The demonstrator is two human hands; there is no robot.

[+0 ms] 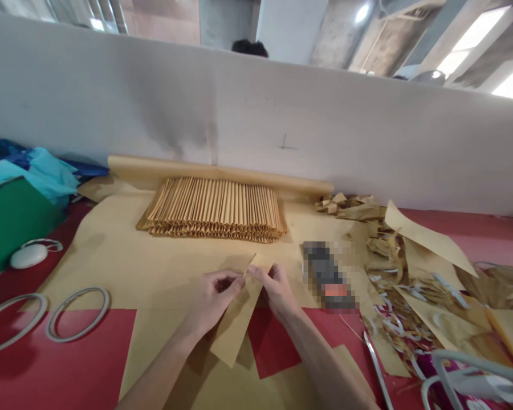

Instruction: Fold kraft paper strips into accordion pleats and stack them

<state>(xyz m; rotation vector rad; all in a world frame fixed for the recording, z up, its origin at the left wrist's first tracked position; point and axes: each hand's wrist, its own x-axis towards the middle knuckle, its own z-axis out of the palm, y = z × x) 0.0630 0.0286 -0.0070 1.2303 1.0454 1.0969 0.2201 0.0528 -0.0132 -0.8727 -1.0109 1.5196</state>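
Between my two hands is a narrow strip of brown kraft paper (238,329), its lower end hanging toward me. My left hand (216,296) pinches the strip's left edge near the top, thumb and fingers pressed together. On the other side, my right hand (276,287) grips the strip's upper part, the thumb close to the left fingertips. A thin folded edge sticks up between the fingers. Just beyond lies a pleated stack of brown paper (216,208), its many folds standing close together, on a large kraft paper sheet (111,245).
A roll of kraft paper (222,173) lies along the white partition (154,102). Paper scraps (385,245) heap up at right, near a slim metal tool (377,364) and a blurred dark object (329,276). Two pale rings (77,340) and a white round gadget (29,256) sit at left.
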